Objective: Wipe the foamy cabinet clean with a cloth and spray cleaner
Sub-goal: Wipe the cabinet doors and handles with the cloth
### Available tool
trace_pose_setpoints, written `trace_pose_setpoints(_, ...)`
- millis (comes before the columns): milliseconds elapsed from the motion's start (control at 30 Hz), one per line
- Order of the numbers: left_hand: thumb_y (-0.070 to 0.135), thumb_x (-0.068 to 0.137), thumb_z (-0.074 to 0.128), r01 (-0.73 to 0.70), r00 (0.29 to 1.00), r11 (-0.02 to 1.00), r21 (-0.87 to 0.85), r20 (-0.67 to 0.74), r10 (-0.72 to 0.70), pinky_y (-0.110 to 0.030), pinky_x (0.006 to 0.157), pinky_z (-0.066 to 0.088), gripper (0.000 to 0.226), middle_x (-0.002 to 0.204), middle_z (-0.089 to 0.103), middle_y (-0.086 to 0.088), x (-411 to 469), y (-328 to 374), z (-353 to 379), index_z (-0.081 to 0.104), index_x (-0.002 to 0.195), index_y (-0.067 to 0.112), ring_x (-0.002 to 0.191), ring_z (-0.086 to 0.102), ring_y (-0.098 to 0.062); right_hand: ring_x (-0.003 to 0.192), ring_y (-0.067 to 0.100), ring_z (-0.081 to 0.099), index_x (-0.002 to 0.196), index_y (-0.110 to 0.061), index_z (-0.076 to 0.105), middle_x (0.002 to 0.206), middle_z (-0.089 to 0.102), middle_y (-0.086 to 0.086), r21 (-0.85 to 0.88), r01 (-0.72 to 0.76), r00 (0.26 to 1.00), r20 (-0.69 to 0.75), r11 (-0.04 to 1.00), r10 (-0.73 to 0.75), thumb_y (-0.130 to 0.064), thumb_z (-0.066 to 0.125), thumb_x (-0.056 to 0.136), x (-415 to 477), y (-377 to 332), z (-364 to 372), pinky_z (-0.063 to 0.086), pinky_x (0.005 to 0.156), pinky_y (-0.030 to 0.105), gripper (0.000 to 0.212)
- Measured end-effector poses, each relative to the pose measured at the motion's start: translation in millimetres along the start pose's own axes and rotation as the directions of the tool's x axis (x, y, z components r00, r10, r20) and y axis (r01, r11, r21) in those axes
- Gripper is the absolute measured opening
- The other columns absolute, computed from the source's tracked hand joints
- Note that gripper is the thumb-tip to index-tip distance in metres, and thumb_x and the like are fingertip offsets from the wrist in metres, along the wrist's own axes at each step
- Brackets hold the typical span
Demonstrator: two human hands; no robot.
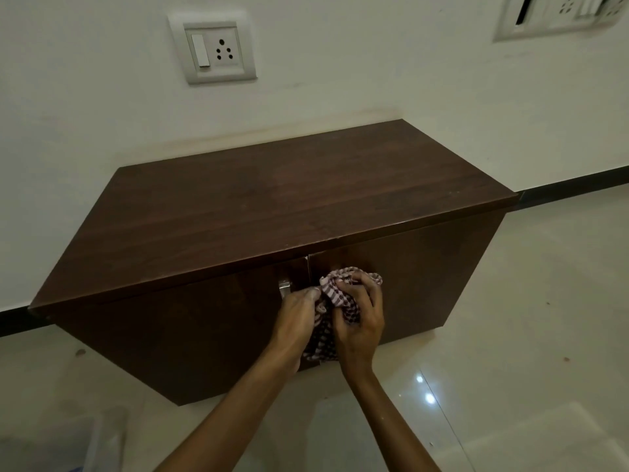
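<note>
Cloth [342, 301] sits bunched between both hands, against the cabinet [258, 199] front beside its handle [284, 287]; left hand [296, 318] pinches its edge; right hand [359, 321], fingers curled tight, holds the bulk.

Glossy tiled floor [531, 301] — dark cabinet [272, 199] on it.

One cabinet [258, 195], one cloth [340, 294], two hands, two wall sockets.

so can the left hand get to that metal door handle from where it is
Probably yes. The left hand sits just below the metal handle on the left door with nothing between them, but its fingers are pinching the checked cloth and would have to let go first.
</note>
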State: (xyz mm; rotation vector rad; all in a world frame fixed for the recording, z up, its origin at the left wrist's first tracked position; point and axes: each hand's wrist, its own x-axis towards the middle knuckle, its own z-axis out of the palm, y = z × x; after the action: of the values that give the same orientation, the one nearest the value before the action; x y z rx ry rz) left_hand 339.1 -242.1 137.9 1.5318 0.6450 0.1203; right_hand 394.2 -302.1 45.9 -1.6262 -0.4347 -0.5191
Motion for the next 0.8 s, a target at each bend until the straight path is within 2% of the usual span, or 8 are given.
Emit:
trace_pose_setpoints(100, 0.018, 0.097, 0.033, -0.015, 1.0, 0.999, 0.043, -0.02, 0.016, -0.021, 0.077, 0.045, 0.034, 0.096, 0.065, 0.005, 0, 0, 1, 0.064, 0.087, 0.027, 0.096, 0.059, -0.008, 0.113, -0.011, 0.045, 0.101, -0.022, 0.055, 0.112, 0.056, 0.001, 0.062, -0.023, 1.0, 0.009, 0.998, 0.022, -0.014, 0.054, 0.076, -5, 6, -1, 0.038, 0.097, 0.009, 0.026)
trace_pose_setpoints(167, 0.015, 0.097, 0.034, -0.003, 0.999, 0.997, 0.074, -0.04, 0.006, -0.021, 0.087, 0.044, 0.032, 0.109, 0.064, -0.002, 0, -1, 1, 0.064, 0.106, 0.015, 0.104, 0.058, -0.012, 0.104, -0.001, 0.055, 0.095, -0.021, 0.057, 0.105, 0.062, -0.003, 0.127, -0.103, 0.995, 0.006, 0.987, 0.103, -0.008, 0.057, 0.076, -9, 15, -4, 0.048, 0.091, 0.023, 0.023)
trace_pose_setpoints(233, 0.013, 0.097, 0.033, 0.002, 0.999, 0.996, 0.089, -0.054, 0.003, -0.017, 0.084, 0.044, 0.034, 0.118, 0.061, -0.01, 0, -3, 0, 0.057, 0.119, 0.006, 0.105, 0.056, -0.013, 0.095, 0.002, 0.06, 0.091, -0.03, 0.058, 0.097, 0.065, -0.013, 0.154, -0.178, 0.983, -0.009, 0.972, 0.181, 0.002, 0.059, 0.073, -10, 21, -8, 0.051, 0.086, 0.03, 0.037)
trace_pose_setpoints(367, 0.014, 0.097, 0.034, -0.032, 0.994, 0.995, 0.093, -0.096, 0.041, -0.021, 0.084, 0.046, 0.033, 0.108, 0.065, -0.008, 4, -8, -3, 0.061, 0.114, 0.008, 0.101, 0.059, -0.014, 0.097, -0.007, 0.058, 0.094, -0.035, 0.058, 0.098, 0.063, -0.023, 0.167, -0.166, 0.986, 0.014, 0.972, 0.166, -0.005, 0.066, 0.071, -5, 18, -11, 0.046, 0.085, 0.01, 0.038)
trace_pose_setpoints(500, 0.016, 0.097, 0.034, -0.062, 0.989, 0.991, 0.115, -0.123, 0.076, -0.034, 0.096, 0.047, 0.032, 0.102, 0.064, -0.001, 8, -9, -2, 0.064, 0.107, 0.014, 0.103, 0.06, -0.015, 0.106, -0.008, 0.045, 0.108, -0.022, 0.05, 0.106, 0.054, -0.01, 0.012, 0.108, 0.981, 0.16, 0.994, -0.109, -0.016, 0.064, 0.073, 7, 21, -12, 0.037, 0.094, 0.005, 0.038)
trace_pose_setpoints(633, 0.014, 0.098, 0.032, -0.099, 0.987, 0.986, 0.136, -0.115, 0.115, -0.023, 0.087, 0.047, 0.034, 0.104, 0.061, -0.001, 5, -10, -1, 0.061, 0.114, 0.01, 0.101, 0.059, -0.013, 0.103, 0.011, 0.047, 0.11, -0.013, 0.046, 0.108, 0.049, 0.0, -0.111, 0.233, 0.942, 0.274, 0.966, -0.196, 0.017, 0.073, 0.058, 9, 41, -12, 0.033, 0.097, 0.007, 0.066)
trace_pose_setpoints(700, 0.014, 0.098, 0.031, -0.113, 0.985, 0.984, 0.136, -0.118, 0.129, -0.019, 0.083, 0.046, 0.034, 0.103, 0.062, -0.003, 4, -10, -2, 0.061, 0.114, 0.008, 0.1, 0.059, -0.013, 0.101, 0.013, 0.049, 0.108, -0.013, 0.046, 0.106, 0.052, 0.004, -0.099, 0.247, 0.928, 0.309, 0.964, -0.206, 0.016, 0.069, 0.061, 10, 41, -14, 0.034, 0.097, 0.008, 0.06)
trace_pose_setpoints(800, 0.014, 0.097, 0.031, -0.121, 0.982, 0.982, 0.148, -0.124, 0.14, -0.022, 0.087, 0.047, 0.034, 0.105, 0.063, -0.005, 2, -9, -4, 0.062, 0.113, 0.009, 0.101, 0.06, -0.015, 0.098, -0.006, 0.047, 0.104, -0.019, 0.043, 0.096, 0.046, -0.009, -0.013, 0.16, 0.93, 0.337, 0.987, -0.146, -0.006, 0.055, 0.073, 12, 30, -17, 0.037, 0.092, 0.005, 0.036)
